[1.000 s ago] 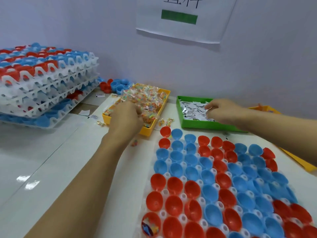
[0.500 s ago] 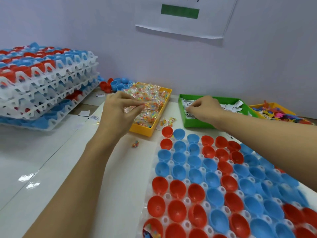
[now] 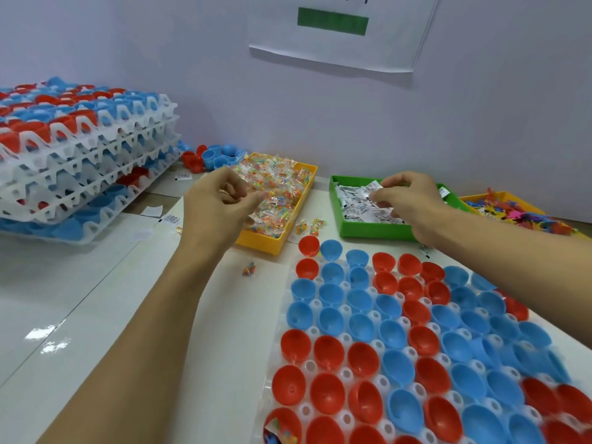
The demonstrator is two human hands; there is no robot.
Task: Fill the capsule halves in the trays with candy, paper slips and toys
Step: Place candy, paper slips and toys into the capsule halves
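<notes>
A clear tray point(image 3: 315, 304) of red and blue capsule halves point(image 3: 360, 326) lies in front of me; the near-left half point(image 3: 282, 427) holds candy and a slip. My left hand point(image 3: 221, 209) hovers over the yellow bin point(image 3: 272, 243) of wrapped candies, pinching a candy packet point(image 3: 256, 198) between thumb and fingertips. My right hand point(image 3: 407, 200) is over the green bin point(image 3: 371, 230) of paper slips, pinching a paper slip point(image 3: 373, 190). A second yellow bin point(image 3: 474, 198) with colourful toys sits at the far right.
A stack of white trays point(image 3: 80, 168) loaded with capsule halves stands at the left. Loose capsule halves point(image 3: 211, 155) lie by the wall. Stray candies point(image 3: 250, 270) and stray paper slips point(image 3: 153, 211) lie on the white table. A paper sign point(image 3: 336, 30) hangs on the wall.
My left hand rose out of the candy bin with a packet pinched. My right hand shifted left across the green bin and lifted a slip. The view tilted slightly.
</notes>
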